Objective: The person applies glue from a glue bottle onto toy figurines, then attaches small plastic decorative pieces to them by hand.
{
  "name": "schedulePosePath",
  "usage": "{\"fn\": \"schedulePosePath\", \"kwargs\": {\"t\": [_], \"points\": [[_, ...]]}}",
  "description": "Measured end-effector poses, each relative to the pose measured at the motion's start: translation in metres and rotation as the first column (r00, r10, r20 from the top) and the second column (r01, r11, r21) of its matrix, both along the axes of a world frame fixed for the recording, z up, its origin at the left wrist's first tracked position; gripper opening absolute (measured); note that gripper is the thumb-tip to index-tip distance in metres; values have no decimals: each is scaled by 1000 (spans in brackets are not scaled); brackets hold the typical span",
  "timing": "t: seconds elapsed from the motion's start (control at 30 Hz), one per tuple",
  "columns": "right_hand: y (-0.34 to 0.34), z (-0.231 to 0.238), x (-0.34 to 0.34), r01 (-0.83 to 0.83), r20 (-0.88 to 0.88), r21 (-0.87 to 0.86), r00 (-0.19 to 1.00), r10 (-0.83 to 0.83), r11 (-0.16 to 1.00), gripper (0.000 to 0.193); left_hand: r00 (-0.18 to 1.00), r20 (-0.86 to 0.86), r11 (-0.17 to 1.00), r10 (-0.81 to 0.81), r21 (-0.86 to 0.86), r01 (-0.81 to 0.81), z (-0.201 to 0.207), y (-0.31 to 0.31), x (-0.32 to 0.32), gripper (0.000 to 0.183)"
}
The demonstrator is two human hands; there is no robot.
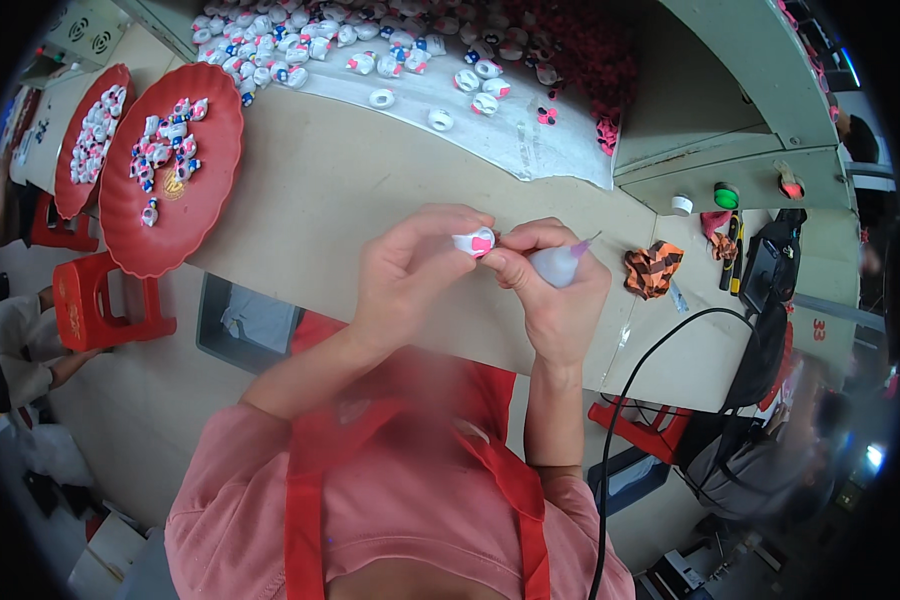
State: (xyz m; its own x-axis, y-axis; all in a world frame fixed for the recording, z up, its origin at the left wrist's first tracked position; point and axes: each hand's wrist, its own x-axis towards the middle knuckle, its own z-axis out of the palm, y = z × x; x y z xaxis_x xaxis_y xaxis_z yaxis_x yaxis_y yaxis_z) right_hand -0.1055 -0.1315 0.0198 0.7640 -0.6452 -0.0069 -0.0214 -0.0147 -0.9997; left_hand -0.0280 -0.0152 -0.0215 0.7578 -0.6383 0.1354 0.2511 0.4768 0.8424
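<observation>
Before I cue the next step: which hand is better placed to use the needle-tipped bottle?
Likely the right hand: it holds the bottle, while the left hand pinches the small white-and-pink piece.

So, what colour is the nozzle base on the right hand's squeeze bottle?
Light purple; the nozzle base shows in the head view.

Small figure piece (pixel 473 242): white, hard-looking plastic, smooth, slight gloss. Squeeze bottle (pixel 554 267): soft translucent plastic, satin; purple tip (pixel 580 248) also plastic, thin needle (pixel 595 237) looks metal. Red tray (pixel 210 215): moulded plastic, smooth with a mild sheen. Stool (pixel 70 305): red plastic, smooth, some shine. Worktop (pixel 300 150): smooth, matt, laminate-looking. White sheet (pixel 530 150): thin, wrinkled (paper or plastic film, can't tell). Striped wad (pixel 653 270): crumpled, cloth or paper unclear. Apron (pixel 305 500): matt red cloth. Shirt (pixel 420 525): soft pink cloth, matt. Cable (pixel 617 410): black, smooth, rubbery sheath. Grey bin (pixel 213 325): matt plastic, smooth walls. Green cap (pixel 726 196): glossy plastic.
</observation>
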Motion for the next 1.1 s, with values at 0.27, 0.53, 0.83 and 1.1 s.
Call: {"fn": "schedulePosePath", "kwargs": {"t": [0.27,0.53,0.83,1.1], "points": [[1,-1,-2,-43,37,15,998,42,999,19,998,33,999,-45,-22,45,-1,3,2,21],[0,3,-7,-71,-12,101,997,72,992,17,993,-77,993,-91,72,96,10,2,4,22],[-2,1,-4,11,-214,229,976,39,973,11,884,-429,952,-185,144,269,6,7,13,29],[11,5,8,42,-236,156,972,-4,987,15,832,-541,971,-126,104,215,16,13,11,33]]}}
